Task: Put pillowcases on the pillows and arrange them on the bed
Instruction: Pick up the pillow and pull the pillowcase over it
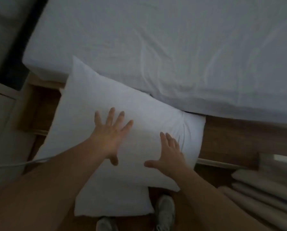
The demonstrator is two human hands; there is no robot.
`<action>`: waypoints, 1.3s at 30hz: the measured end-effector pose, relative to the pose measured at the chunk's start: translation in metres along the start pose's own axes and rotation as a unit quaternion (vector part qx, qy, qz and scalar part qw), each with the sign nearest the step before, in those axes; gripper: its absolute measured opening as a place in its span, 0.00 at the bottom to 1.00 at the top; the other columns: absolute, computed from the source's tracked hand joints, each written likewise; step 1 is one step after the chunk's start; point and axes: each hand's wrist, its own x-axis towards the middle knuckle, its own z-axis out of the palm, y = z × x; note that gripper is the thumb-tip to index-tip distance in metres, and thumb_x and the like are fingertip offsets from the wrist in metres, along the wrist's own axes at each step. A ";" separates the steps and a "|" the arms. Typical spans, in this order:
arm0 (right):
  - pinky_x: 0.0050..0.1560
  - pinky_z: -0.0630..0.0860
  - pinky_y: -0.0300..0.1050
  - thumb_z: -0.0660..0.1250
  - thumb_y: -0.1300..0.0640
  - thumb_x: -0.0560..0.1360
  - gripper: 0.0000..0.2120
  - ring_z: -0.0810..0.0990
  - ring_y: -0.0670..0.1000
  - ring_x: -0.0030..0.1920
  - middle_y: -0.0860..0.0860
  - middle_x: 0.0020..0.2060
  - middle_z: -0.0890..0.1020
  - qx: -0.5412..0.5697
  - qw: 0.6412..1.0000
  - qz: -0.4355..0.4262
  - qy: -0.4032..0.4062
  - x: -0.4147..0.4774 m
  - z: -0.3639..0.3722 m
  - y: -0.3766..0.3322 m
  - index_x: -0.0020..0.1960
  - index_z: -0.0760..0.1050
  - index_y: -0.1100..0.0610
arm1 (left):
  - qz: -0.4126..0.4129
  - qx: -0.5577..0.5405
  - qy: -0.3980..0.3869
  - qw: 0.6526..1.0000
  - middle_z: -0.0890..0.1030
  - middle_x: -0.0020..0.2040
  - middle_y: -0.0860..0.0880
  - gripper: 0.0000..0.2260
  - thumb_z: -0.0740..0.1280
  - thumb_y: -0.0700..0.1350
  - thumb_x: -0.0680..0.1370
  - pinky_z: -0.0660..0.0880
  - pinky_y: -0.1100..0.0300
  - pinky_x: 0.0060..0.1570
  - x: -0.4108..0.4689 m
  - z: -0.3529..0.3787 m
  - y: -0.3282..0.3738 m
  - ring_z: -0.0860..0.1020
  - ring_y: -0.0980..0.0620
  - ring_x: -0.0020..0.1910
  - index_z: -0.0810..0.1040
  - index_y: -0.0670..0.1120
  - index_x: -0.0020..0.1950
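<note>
A large white pillow (92, 104) leans against the side of the bed (172, 39), its upper corner resting over the mattress edge. A second white pillow or a loose part of the case (111, 202) hangs below it near my feet. My left hand (111, 137) is spread flat over the pillow's middle, fingers apart. My right hand (171, 152) is also spread, at the pillow's lower right part beside bunched fabric. Neither hand grips anything. The bed is covered with a wrinkled white sheet.
The wooden bed frame (239, 137) runs below the mattress. Pale curtain folds (264, 189) hang at the lower right. A light cabinet (1, 124) and a dark vertical strip (17, 47) stand at the left. My shoes (166, 212) are on the wooden floor. A thin cable (22, 164) crosses the left.
</note>
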 end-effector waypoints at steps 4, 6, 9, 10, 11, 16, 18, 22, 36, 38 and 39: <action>0.69 0.46 0.71 0.74 0.32 0.53 0.67 0.33 0.57 0.75 0.48 0.75 0.33 -0.087 0.995 -0.010 0.056 0.048 0.059 0.012 0.72 0.27 0.44 | -0.014 0.078 0.083 0.993 0.30 0.74 0.39 0.66 0.73 0.69 0.53 0.40 0.24 0.61 0.038 0.062 -0.003 0.30 0.31 0.70 0.27 0.50 0.71; 0.69 0.49 0.72 0.75 0.33 0.53 0.66 0.39 0.58 0.76 0.51 0.77 0.40 -0.096 0.988 -0.013 0.124 0.070 0.083 0.014 0.74 0.32 0.47 | 0.003 0.107 0.132 0.985 0.41 0.76 0.37 0.61 0.71 0.68 0.57 0.43 0.23 0.61 0.059 0.084 -0.007 0.38 0.31 0.72 0.35 0.48 0.74; 0.65 0.61 0.70 0.76 0.36 0.55 0.56 0.59 0.60 0.73 0.55 0.74 0.61 -0.108 0.965 -0.025 0.238 0.094 0.108 0.017 0.74 0.53 0.53 | 0.041 0.112 0.178 0.977 0.64 0.69 0.38 0.45 0.72 0.62 0.63 0.55 0.30 0.63 0.080 0.101 -0.012 0.61 0.36 0.68 0.57 0.44 0.71; 0.63 0.64 0.68 0.75 0.38 0.58 0.49 0.65 0.60 0.69 0.55 0.70 0.67 -0.101 0.959 -0.031 0.265 0.100 0.115 0.018 0.72 0.60 0.54 | 0.054 0.105 0.198 0.973 0.70 0.62 0.39 0.37 0.71 0.59 0.65 0.62 0.36 0.61 0.086 0.107 -0.012 0.68 0.38 0.62 0.63 0.42 0.67; 0.60 0.67 0.66 0.75 0.41 0.61 0.40 0.70 0.59 0.65 0.55 0.66 0.72 -0.098 0.950 -0.036 0.295 0.105 0.120 0.020 0.68 0.66 0.54 | 0.071 0.099 0.228 0.966 0.74 0.56 0.40 0.28 0.70 0.56 0.67 0.66 0.41 0.56 0.091 0.110 -0.012 0.71 0.39 0.55 0.68 0.42 0.61; 0.49 0.70 0.55 0.70 0.59 0.68 0.08 0.78 0.58 0.48 0.53 0.46 0.82 -0.079 0.939 -0.023 0.334 0.113 0.117 0.022 0.47 0.77 0.55 | 0.112 0.057 0.280 0.952 0.79 0.40 0.42 0.06 0.69 0.43 0.70 0.70 0.49 0.40 0.099 0.099 -0.012 0.76 0.41 0.40 0.75 0.43 0.43; 0.47 0.70 0.53 0.69 0.60 0.69 0.04 0.76 0.58 0.46 0.55 0.43 0.81 -0.009 0.956 -0.020 0.294 0.100 0.103 0.018 0.44 0.77 0.57 | 0.129 0.030 0.272 0.953 0.79 0.35 0.42 0.06 0.72 0.42 0.67 0.71 0.51 0.35 0.089 0.084 -0.012 0.77 0.42 0.34 0.76 0.43 0.39; 0.43 0.67 0.45 0.68 0.60 0.71 0.01 0.75 0.53 0.43 0.52 0.40 0.79 0.052 0.963 -0.011 0.264 0.048 0.053 0.005 0.42 0.77 0.56 | 0.157 -0.036 0.246 0.956 0.79 0.30 0.43 0.11 0.76 0.44 0.65 0.70 0.54 0.26 0.047 0.037 -0.020 0.77 0.42 0.27 0.75 0.44 0.35; 0.44 0.74 0.52 0.72 0.56 0.66 0.03 0.79 0.54 0.41 0.48 0.36 0.82 0.000 0.910 -0.082 0.407 -0.054 -0.251 -0.129 0.39 0.80 0.50 | 0.104 -0.141 0.281 0.943 0.78 0.56 0.48 0.19 0.60 0.63 0.75 0.70 0.53 0.50 -0.031 -0.234 -0.080 0.75 0.46 0.56 0.70 0.50 0.56; 0.45 0.74 0.53 0.73 0.55 0.66 0.03 0.79 0.55 0.42 0.49 0.37 0.83 -0.009 0.906 -0.086 0.413 -0.042 -0.292 -0.138 0.39 0.80 0.50 | 0.101 -0.153 0.309 0.933 0.79 0.57 0.48 0.19 0.61 0.62 0.75 0.70 0.53 0.51 -0.019 -0.269 -0.085 0.75 0.45 0.56 0.71 0.49 0.57; 0.45 0.74 0.54 0.73 0.56 0.66 0.04 0.79 0.56 0.42 0.49 0.36 0.82 -0.011 0.905 -0.092 0.415 -0.032 -0.313 -0.141 0.39 0.79 0.50 | 0.097 -0.160 0.322 0.928 0.79 0.56 0.47 0.19 0.62 0.61 0.74 0.70 0.53 0.51 -0.010 -0.286 -0.087 0.76 0.45 0.56 0.71 0.49 0.57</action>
